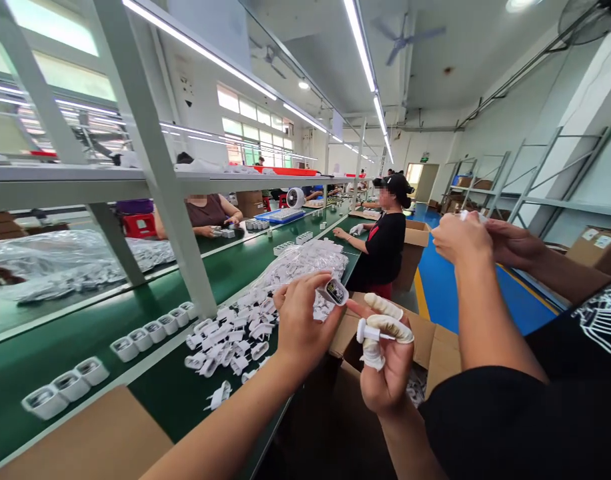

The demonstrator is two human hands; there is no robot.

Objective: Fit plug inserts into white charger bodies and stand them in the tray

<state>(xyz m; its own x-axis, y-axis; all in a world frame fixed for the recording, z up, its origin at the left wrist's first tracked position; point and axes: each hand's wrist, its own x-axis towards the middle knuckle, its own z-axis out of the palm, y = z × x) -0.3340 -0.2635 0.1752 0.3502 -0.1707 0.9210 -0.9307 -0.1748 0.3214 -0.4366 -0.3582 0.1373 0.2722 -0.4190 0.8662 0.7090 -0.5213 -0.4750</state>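
L hand (300, 327) and forearm bare, no sleeve. R hand (385, 360) bare exc. cream rubber finger cots (385, 325) on three fingers; forearm bare too.

Both forearms raised mid-air, L hand (300, 320) pinching w/ fingertips, R hand (385, 357) curled, cots on fingers (388, 325).

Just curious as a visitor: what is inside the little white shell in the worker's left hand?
The white shell, pinched by the left hand, shows a dark inside with small metal parts. Its depths stay hidden.
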